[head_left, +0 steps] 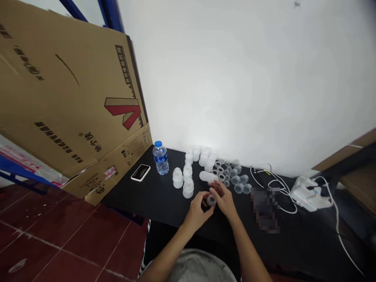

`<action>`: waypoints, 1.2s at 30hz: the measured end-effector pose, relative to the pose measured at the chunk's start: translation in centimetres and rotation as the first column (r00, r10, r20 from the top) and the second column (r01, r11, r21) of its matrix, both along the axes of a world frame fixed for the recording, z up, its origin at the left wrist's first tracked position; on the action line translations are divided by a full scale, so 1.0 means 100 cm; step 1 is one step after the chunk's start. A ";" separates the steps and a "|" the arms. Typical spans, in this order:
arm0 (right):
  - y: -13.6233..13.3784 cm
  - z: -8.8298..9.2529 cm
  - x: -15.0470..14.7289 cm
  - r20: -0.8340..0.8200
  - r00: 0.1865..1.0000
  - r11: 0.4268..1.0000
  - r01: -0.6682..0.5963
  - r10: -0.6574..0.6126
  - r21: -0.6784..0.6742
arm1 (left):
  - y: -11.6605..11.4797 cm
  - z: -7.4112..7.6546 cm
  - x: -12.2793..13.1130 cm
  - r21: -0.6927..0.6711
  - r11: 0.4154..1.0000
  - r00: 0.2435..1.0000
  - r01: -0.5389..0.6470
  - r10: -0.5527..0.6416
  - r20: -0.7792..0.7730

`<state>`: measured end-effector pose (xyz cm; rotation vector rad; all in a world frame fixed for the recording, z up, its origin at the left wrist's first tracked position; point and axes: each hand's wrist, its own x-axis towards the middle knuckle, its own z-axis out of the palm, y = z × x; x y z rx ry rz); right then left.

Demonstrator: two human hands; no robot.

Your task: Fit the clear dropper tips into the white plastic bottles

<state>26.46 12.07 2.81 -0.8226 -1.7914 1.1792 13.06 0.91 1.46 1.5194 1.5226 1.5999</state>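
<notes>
Between my two hands is a small translucent ring-shaped part (211,200), held just above the front of the black table. My left hand (197,211) grips it from the left with thumb and fingers curled round it. From the other side the fingers of my right hand (223,199) close on the same part. Just beyond my fingertips a white bottle (206,176) lies on its side. Several small white bottles (188,188) stand to the left and behind. Grey translucent rings (221,178) and clear domed caps (239,188) are spread to the right.
A water bottle (161,158) and a phone (140,172) sit on the black table (138,199) at the left. White cables (279,184) and a white device (310,194) lie at the right. A large cardboard box (70,90) borders the left; a white wall (249,78) rises behind.
</notes>
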 end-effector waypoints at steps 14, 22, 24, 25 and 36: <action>-0.040 -0.023 0.037 -0.297 0.950 0.957 0.005 -0.094 -0.289 | -0.019 0.011 -0.002 0.113 0.991 0.931 -0.066 0.102 -0.350; -0.048 -0.006 0.025 -0.390 0.914 0.861 -0.105 -0.115 -0.499 | -0.038 0.007 -0.033 -0.106 0.993 0.973 -0.051 0.026 -0.227; -0.049 -0.003 0.016 -0.374 0.893 0.853 0.021 -0.251 -0.522 | -0.041 0.006 -0.039 -0.149 0.988 0.989 -0.045 0.023 -0.145; -0.049 -0.003 0.012 -0.370 0.874 0.847 0.083 -0.316 -0.525 | -0.042 0.005 -0.041 -0.164 0.986 0.994 -0.042 0.025 -0.106; -0.054 -0.012 0.006 -0.303 0.919 0.930 0.143 -0.252 -0.339 | -0.039 -0.002 -0.047 -0.270 0.962 0.987 0.042 0.001 0.160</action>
